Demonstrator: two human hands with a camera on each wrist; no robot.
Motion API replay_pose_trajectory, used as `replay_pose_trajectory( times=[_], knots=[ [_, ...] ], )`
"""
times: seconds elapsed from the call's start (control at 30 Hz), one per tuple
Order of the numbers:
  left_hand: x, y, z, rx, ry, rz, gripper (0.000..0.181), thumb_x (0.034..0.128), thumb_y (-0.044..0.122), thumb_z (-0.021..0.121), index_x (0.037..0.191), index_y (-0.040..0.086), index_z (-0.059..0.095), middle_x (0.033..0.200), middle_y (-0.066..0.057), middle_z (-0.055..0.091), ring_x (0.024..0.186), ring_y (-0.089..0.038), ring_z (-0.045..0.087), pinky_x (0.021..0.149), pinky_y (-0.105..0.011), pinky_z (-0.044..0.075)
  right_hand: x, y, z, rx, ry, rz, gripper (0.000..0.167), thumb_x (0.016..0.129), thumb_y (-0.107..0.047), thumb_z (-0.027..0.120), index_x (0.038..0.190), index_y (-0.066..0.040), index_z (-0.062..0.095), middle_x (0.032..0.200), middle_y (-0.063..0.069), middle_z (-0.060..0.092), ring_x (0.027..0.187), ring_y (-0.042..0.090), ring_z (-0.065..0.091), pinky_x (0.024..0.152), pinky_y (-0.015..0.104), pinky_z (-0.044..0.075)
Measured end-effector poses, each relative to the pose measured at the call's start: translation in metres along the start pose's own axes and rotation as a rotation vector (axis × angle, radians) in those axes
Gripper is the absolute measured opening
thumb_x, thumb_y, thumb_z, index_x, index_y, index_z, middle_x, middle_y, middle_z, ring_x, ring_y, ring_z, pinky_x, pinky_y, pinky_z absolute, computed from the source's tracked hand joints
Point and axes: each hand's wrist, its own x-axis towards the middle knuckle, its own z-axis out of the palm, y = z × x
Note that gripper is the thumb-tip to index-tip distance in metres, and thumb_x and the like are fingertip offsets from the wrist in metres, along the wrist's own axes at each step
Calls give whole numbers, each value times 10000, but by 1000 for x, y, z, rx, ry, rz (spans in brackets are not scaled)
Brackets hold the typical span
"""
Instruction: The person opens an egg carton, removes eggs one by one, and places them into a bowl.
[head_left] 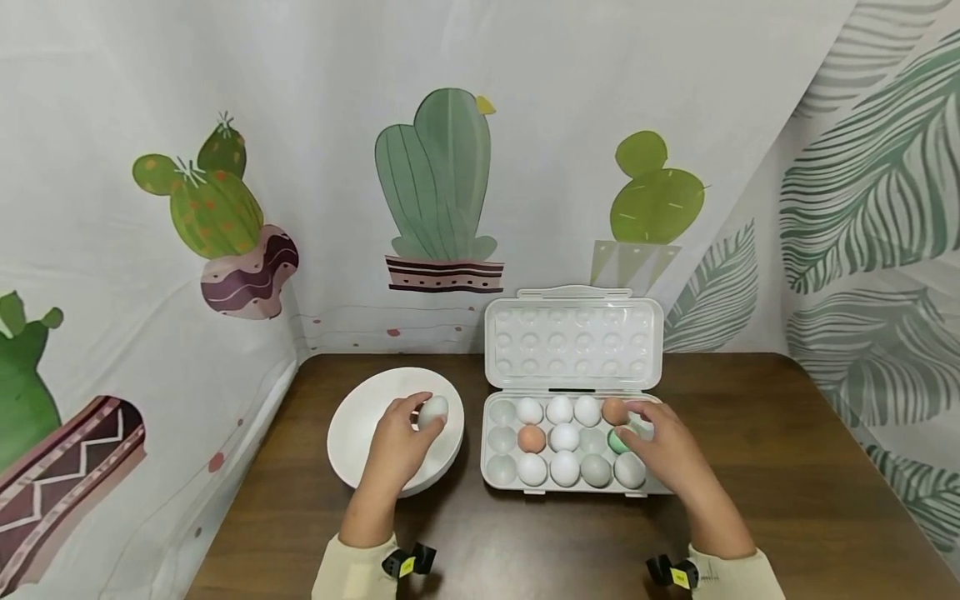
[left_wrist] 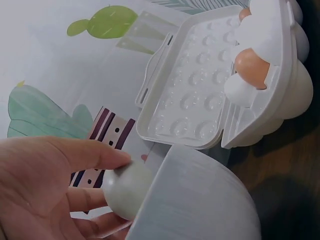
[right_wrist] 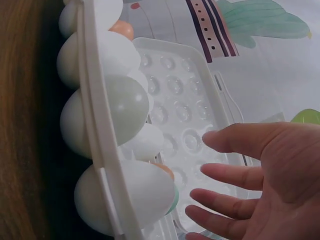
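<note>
My left hand (head_left: pixel 397 442) pinches a pale grey-green egg (head_left: pixel 433 412) over the right side of the white bowl (head_left: pixel 352 433); in the left wrist view the egg (left_wrist: pixel 128 190) sits between thumb and fingers beside the bowl's outer wall (left_wrist: pixel 200 200). My right hand (head_left: pixel 671 446) hovers with spread fingers over the right end of the egg carton (head_left: pixel 491 485), near an orange egg (head_left: pixel 614 410) and a green egg (head_left: pixel 618 440). In the right wrist view the hand (right_wrist: pixel 250 180) holds nothing. White, orange and pale greenish eggs fill many of the carton's cups.
The carton's clear lid (head_left: pixel 573 342) stands raised behind it, close to the cactus-print cloth (head_left: pixel 555 167). Bowl and carton stand side by side on the brown wooden table (head_left: pixel 525 542), with a narrow gap between them.
</note>
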Motion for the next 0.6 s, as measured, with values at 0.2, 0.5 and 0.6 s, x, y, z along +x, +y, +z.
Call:
replay_pose_trajectory(
  times=[0.2,0.5,0.6],
  knots=[
    [1,-7,2,41,-33,-43,428,895,254,709,1269,57,641,1107,-156,690,934,-252,633,808,-396,503,1,3,2,-2,-25,22,484,950,-236,682,1356,9,584,1386,279,535,1262,462,546,1016,596,468],
    [3,-15,3,148,-156,-64,373,891,235,698,1203,34,659,1064,-135,711,880,-231,632,828,-439,510,2,8,5,-22,-67,56,494,945,-248,686,1342,29,585,1346,274,576,1227,447,575,1021,577,465],
    [3,-15,2,172,-176,-59,371,888,234,702,1191,25,664,1024,-128,715,867,-236,630,828,-446,511,3,9,7,-23,-70,45,481,946,-244,685,1331,29,591,1316,264,601,1206,431,593,1024,570,462]
  ],
)
